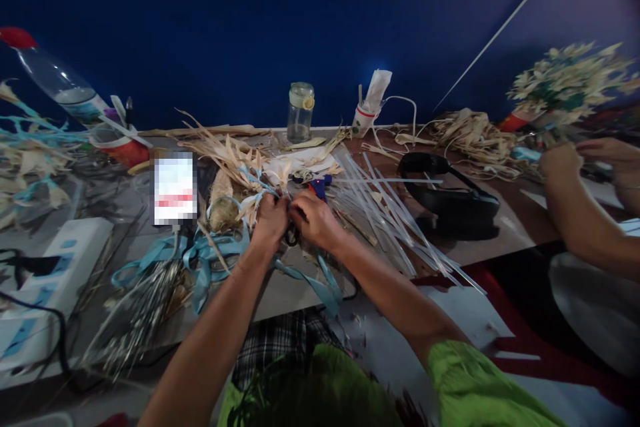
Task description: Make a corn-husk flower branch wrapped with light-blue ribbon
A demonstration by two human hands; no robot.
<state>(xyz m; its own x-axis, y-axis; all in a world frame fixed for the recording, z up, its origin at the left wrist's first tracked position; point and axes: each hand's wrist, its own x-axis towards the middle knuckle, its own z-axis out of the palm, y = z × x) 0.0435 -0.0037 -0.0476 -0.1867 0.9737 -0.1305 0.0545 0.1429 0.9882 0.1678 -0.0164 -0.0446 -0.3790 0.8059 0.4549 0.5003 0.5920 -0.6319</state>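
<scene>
My left hand [271, 219] is closed with its fingertips at a blue-wrapped stem [257, 178], beside pale dried-husk petals [249, 207]. Close by on the right, my right hand [316, 219] has its fingers pinched together; whatever they hold is too small and dark to make out. Just beyond my right hand lies a blue glue gun [320, 185] with a small red light. A pile of dried corn husks [225, 150] spreads behind my left hand. Light-blue ribbon [200, 267] trails over the table around my forearms.
Clear glue sticks [395, 213] and a black headset-like object [455, 203] lie to the right. A glass jar [300, 113] and a paper cup [365, 119] stand at the back. Leftward are a lit phone [175, 187], thin wires [145, 307] and a power strip [55, 280]. Another person's arms [580, 207] reach in at right.
</scene>
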